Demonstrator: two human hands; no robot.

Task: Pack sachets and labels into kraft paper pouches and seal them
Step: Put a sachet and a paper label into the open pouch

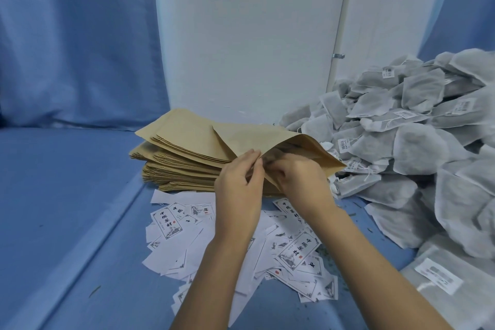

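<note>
Labels (297, 252) lie nearest me, a loose scatter of small white printed slips on the blue cloth (67, 195) that covers the work surface, with both my forearms reaching out over them. Just past them my left hand (238, 190) pinches one lip of a kraft pouch (254, 139) between thumb and fingertips, and my right hand (300, 179) has its fingers curled around the other lip at the mouth, so the opening is parted between the two. I hold the pouch tilted above the front edge of the stack of flat kraft pouches (182, 158), which sits just behind the labels. I cannot tell whether anything is inside the pouch. To my right, a big heap of grey mesh sachets (417, 147) with small white tags and strings spreads from beside the stack to the edge of my view. Farthest back stand a white panel (249, 35) and, to its left, a blue curtain (75, 35).
</note>
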